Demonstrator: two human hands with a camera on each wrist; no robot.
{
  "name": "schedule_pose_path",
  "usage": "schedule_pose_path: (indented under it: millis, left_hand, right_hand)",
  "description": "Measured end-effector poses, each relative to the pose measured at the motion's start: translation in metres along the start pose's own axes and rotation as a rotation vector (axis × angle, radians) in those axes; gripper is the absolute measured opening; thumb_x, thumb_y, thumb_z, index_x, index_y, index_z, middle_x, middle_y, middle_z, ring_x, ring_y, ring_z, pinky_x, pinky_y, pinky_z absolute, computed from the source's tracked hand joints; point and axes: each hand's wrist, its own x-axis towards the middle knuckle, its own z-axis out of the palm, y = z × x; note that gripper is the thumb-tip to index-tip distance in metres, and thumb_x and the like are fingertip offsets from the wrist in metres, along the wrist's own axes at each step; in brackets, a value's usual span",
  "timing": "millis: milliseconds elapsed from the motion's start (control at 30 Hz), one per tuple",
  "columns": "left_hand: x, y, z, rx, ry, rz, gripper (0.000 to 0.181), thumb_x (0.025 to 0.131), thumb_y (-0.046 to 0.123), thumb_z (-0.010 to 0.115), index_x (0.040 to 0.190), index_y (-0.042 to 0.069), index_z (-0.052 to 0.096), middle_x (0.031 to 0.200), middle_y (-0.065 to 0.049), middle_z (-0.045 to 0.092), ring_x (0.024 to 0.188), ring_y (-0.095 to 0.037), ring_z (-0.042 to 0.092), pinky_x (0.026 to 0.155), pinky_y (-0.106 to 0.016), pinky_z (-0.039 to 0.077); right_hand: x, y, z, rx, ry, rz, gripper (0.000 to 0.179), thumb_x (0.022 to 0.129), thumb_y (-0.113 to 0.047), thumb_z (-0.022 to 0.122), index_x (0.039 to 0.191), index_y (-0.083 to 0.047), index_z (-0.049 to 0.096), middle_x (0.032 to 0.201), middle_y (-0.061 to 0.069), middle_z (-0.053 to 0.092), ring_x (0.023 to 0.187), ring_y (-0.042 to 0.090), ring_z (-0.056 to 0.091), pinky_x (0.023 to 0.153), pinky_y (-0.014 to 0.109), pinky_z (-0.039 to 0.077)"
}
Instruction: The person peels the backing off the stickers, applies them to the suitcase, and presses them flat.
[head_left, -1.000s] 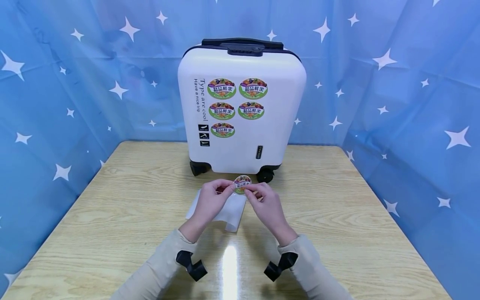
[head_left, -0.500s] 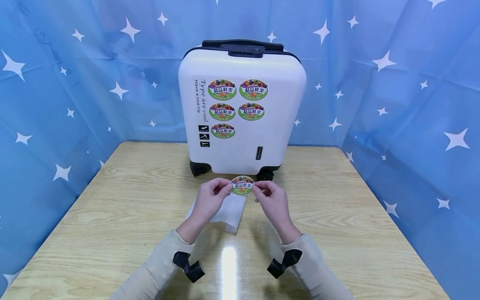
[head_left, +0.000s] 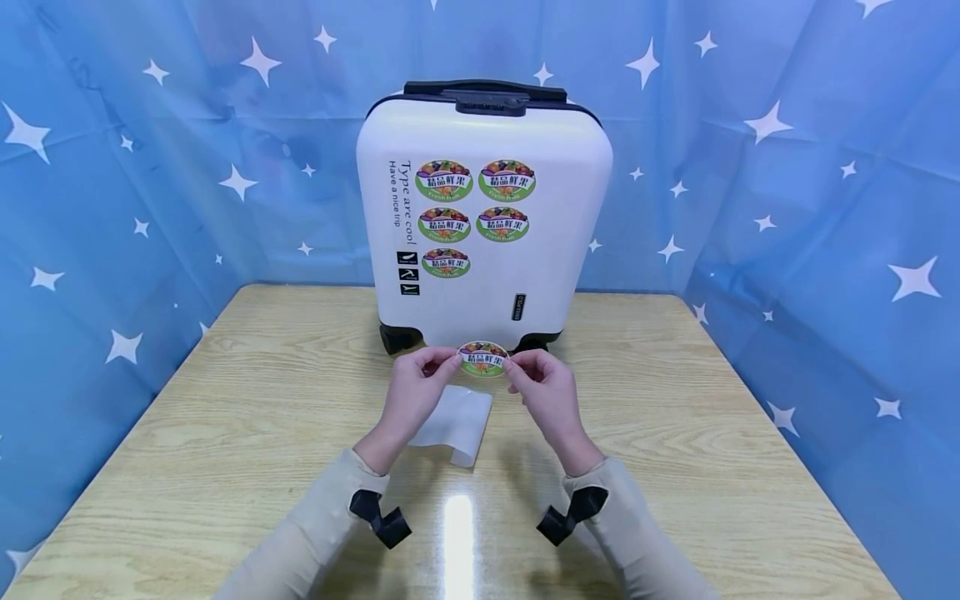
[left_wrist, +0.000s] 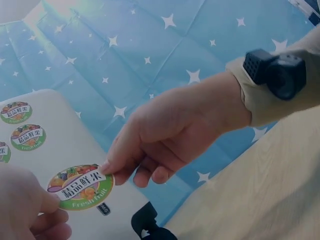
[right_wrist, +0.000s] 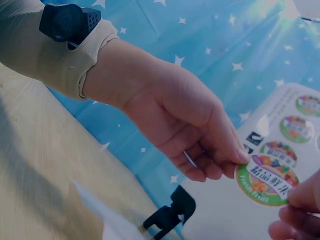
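An oval fruit sticker (head_left: 483, 359), printed with colourful fruit and green "Fresh Fruit" lettering, is stretched between both hands. My left hand (head_left: 414, 390) pinches its left end between thumb and forefinger; my right hand (head_left: 548, 395) pinches the right end the same way. In the left wrist view the sticker (left_wrist: 81, 187) faces up, printed side showing, in front of the case. Behind it stands a white suitcase (head_left: 480, 304) bearing several matching stickers in two columns, three on the left and two on the right. A sheet of white backing paper (head_left: 457, 421) lies below the hands, one corner curled.
The suitcase stands upright on black wheels (head_left: 399, 337) at the back of the wooden table (head_left: 247, 417). A black handle (head_left: 486, 86) tops it. A blue curtain with white stars (head_left: 187, 125) hangs behind and along both sides.
My right hand has shifted right to take the sticker's right end, and the sticker has turned level. Both hands have since raised it slightly toward the suitcase. The backing paper stays on the table.
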Motion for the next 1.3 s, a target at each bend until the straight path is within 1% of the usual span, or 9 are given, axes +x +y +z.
schedule_pose_path:
  millis: [133, 300, 433, 600, 667, 867, 1033, 1167, 1300]
  left_hand:
    - [0.008, 0.0, -0.002, 0.014, 0.01, 0.071, 0.012, 0.087, 0.012, 0.066, 0.093, 0.003, 0.072, 0.086, -0.007, 0.067, 0.072, -0.015, 0.055, 0.059, -0.021, 0.044]
    - [0.015, 0.007, -0.003, 0.065, 0.021, 0.155, 0.013, 0.086, 0.011, 0.067, 0.092, 0.002, 0.072, 0.086, -0.008, 0.069, 0.068, -0.014, 0.054, 0.056, -0.021, 0.043]
    - [0.019, 0.011, -0.002, 0.085, 0.022, 0.19, 0.012, 0.086, 0.011, 0.067, 0.092, 0.002, 0.073, 0.085, -0.007, 0.07, 0.066, -0.013, 0.054, 0.055, -0.021, 0.043]
    - [0.026, 0.017, -0.001, 0.105, 0.027, 0.224, 0.013, 0.085, 0.013, 0.068, 0.092, 0.004, 0.074, 0.084, -0.005, 0.07, 0.063, -0.012, 0.054, 0.053, -0.022, 0.043]
    - [0.029, 0.018, 0.0, 0.108, 0.032, 0.239, 0.012, 0.085, 0.014, 0.069, 0.091, 0.005, 0.074, 0.084, -0.004, 0.07, 0.063, -0.012, 0.054, 0.053, -0.022, 0.043]
    - [0.039, 0.024, 0.002, 0.088, 0.035, 0.267, 0.011, 0.085, 0.016, 0.069, 0.089, 0.006, 0.073, 0.082, -0.001, 0.069, 0.066, -0.013, 0.055, 0.055, -0.023, 0.044]
    - [0.047, 0.03, 0.005, 0.084, 0.026, 0.274, 0.012, 0.086, 0.017, 0.068, 0.09, 0.006, 0.071, 0.082, -0.002, 0.067, 0.068, -0.015, 0.054, 0.058, -0.024, 0.045]
    - [0.055, 0.033, 0.008, 0.073, 0.036, 0.274, 0.012, 0.086, 0.016, 0.068, 0.09, 0.005, 0.071, 0.081, -0.002, 0.066, 0.069, -0.015, 0.053, 0.059, -0.025, 0.044]
    - [0.059, 0.032, 0.01, 0.062, 0.05, 0.247, 0.012, 0.086, 0.016, 0.068, 0.09, 0.006, 0.072, 0.081, -0.002, 0.066, 0.069, -0.015, 0.053, 0.059, -0.025, 0.043]
  right_hand:
    - [0.006, -0.004, -0.001, 0.006, -0.005, -0.042, 0.015, 0.087, -0.018, 0.066, 0.091, -0.004, 0.065, 0.075, 0.01, 0.06, 0.071, 0.034, 0.058, 0.051, 0.022, 0.042]
    - [0.012, -0.007, -0.003, 0.004, -0.002, -0.041, 0.017, 0.087, -0.019, 0.067, 0.092, -0.003, 0.065, 0.076, 0.011, 0.061, 0.067, 0.023, 0.058, 0.051, 0.022, 0.041]
    - [0.017, -0.011, -0.004, 0.006, -0.001, -0.035, 0.017, 0.088, -0.017, 0.066, 0.094, -0.001, 0.065, 0.082, 0.013, 0.061, 0.064, 0.014, 0.056, 0.054, 0.022, 0.044]
    - [0.017, -0.031, -0.007, 0.01, 0.009, -0.069, 0.016, 0.089, -0.009, 0.063, 0.095, 0.005, 0.063, 0.087, 0.018, 0.061, 0.063, 0.011, 0.055, 0.056, 0.021, 0.045]
    - [0.017, -0.036, -0.009, 0.011, 0.011, -0.083, 0.017, 0.089, -0.011, 0.062, 0.095, 0.006, 0.063, 0.087, 0.018, 0.062, 0.063, 0.011, 0.056, 0.055, 0.021, 0.045]
    - [0.034, -0.021, -0.014, 0.01, 0.019, -0.11, 0.024, 0.088, -0.026, 0.065, 0.094, -0.003, 0.065, 0.086, 0.021, 0.061, 0.065, 0.017, 0.059, 0.051, 0.023, 0.043]
    - [0.042, -0.027, -0.019, 0.017, 0.031, -0.126, 0.025, 0.088, -0.027, 0.065, 0.094, -0.002, 0.065, 0.084, 0.021, 0.06, 0.064, 0.016, 0.058, 0.051, 0.023, 0.043]
    - [0.048, -0.031, -0.021, 0.017, 0.041, -0.131, 0.028, 0.088, -0.028, 0.066, 0.095, -0.001, 0.065, 0.084, 0.02, 0.06, 0.064, 0.016, 0.058, 0.052, 0.022, 0.044]
    - [0.052, -0.032, -0.021, 0.005, 0.04, -0.133, 0.028, 0.088, -0.029, 0.065, 0.095, -0.002, 0.065, 0.084, 0.015, 0.06, 0.068, 0.024, 0.059, 0.052, 0.021, 0.044]
